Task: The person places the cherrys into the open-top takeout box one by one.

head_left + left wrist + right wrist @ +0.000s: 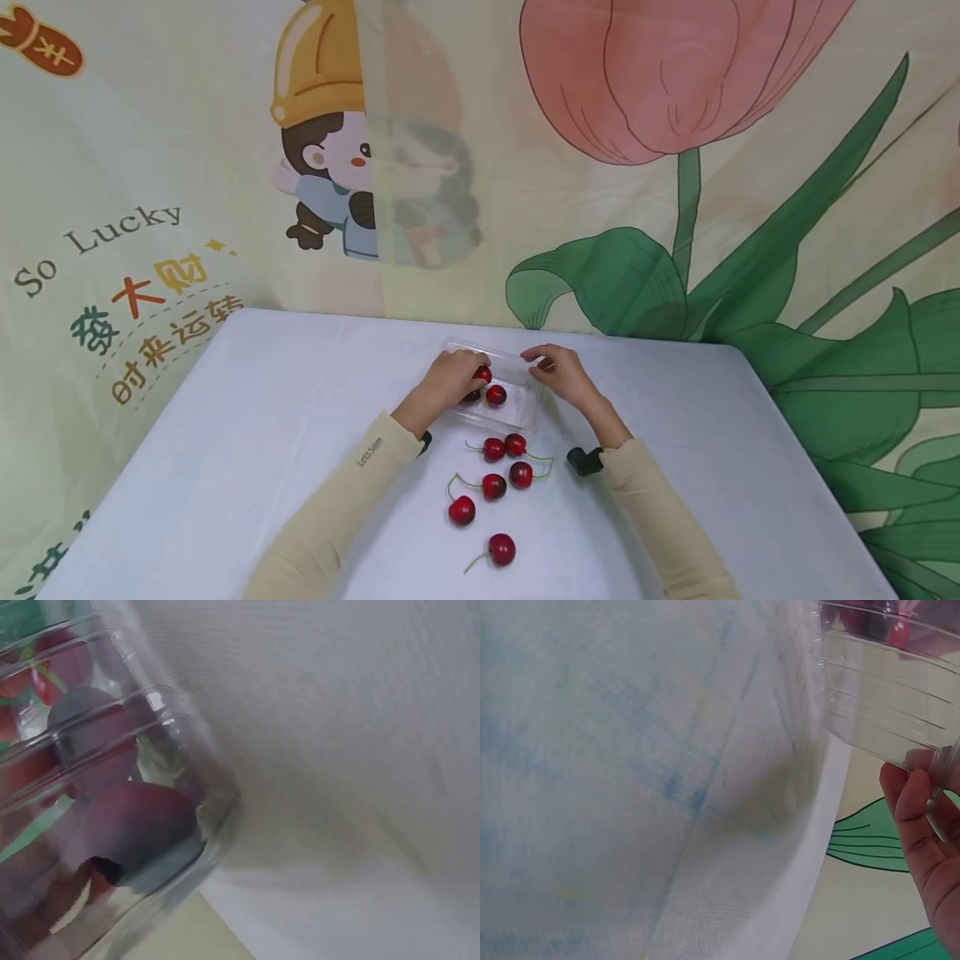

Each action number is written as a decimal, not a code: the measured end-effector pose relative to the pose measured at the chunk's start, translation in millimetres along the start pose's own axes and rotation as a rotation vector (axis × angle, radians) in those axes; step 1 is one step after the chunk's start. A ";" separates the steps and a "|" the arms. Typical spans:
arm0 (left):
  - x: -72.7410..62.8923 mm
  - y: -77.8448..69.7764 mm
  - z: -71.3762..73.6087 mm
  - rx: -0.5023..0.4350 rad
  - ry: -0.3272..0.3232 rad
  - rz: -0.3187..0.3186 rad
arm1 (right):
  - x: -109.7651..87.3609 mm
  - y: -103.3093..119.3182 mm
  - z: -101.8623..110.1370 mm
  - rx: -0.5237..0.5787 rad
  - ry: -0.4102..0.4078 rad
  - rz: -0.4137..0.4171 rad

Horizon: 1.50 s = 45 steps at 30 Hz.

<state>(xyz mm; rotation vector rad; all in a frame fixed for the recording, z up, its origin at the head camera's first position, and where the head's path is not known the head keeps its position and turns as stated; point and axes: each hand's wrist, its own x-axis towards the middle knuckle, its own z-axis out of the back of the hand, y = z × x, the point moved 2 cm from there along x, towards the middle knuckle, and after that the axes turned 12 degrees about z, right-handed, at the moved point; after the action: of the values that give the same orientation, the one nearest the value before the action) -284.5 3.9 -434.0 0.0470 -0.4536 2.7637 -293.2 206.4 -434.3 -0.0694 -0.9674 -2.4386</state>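
Observation:
A clear plastic box (517, 408) stands toward the back of the white table with a few red cherries inside. My left hand (450, 377) reaches into its left half, fingers curled over a cherry (483, 375). Beside that hand, another cherry (496, 395) lies on the box floor, and a darker one is partly hidden under the hand. Through the box wall in the left wrist view, a large cherry (142, 829) shows near blurred fingertips. At the box's right end, my right hand (930, 847) pinches the plastic rim between thumb and fingers.
Several stemmed cherries lie on the white table (300, 400) in front of the box, among them one cherry (461, 510) and a nearer cherry (502, 550). A printed cloth (450, 283) with flowers and cartoon figures hangs behind the table.

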 end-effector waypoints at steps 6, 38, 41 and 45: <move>1.1 1.6 -3.0 -0.015 0.050 0.018 | -0.5 2.8 -0.7 -0.005 0.001 0.002; -48.7 0.0 32.8 -0.073 -0.141 -0.084 | -3.2 2.7 0.2 0.012 -0.036 0.067; -59.9 -3.3 40.4 -0.063 -0.167 -0.109 | -3.0 2.5 2.1 0.011 -0.035 0.059; -78.3 -6.4 49.4 -0.042 -0.212 -0.147 | -2.7 2.6 3.1 0.010 -0.037 0.071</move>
<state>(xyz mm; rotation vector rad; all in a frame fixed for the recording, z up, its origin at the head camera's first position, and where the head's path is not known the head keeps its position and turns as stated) -209.7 -31.3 -392.0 0.3510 -0.5396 2.6142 -290.0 207.9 -431.0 -0.1437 -0.9764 -2.3750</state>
